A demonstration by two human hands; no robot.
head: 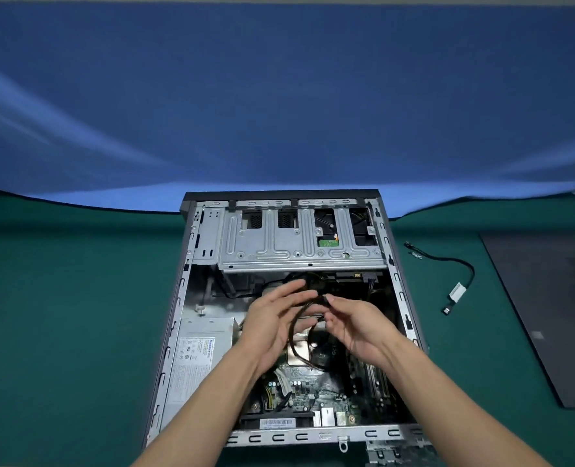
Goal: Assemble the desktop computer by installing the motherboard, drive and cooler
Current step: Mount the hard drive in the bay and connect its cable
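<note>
The right hand (357,326) pinches the black cable (301,328) while the left hand (274,318), fingers straight and together, props it above the open case (178,298), maybe to plug it in.

No wording can be made out. The power supply (196,360), in the computer case (178,298) toward the counter's near edge, carries a white label (194,357) with a blue brand strip and certification marks, all too blurred to read. A barcode sticker (277,424) at the case's near edge is equally illegible.
</note>
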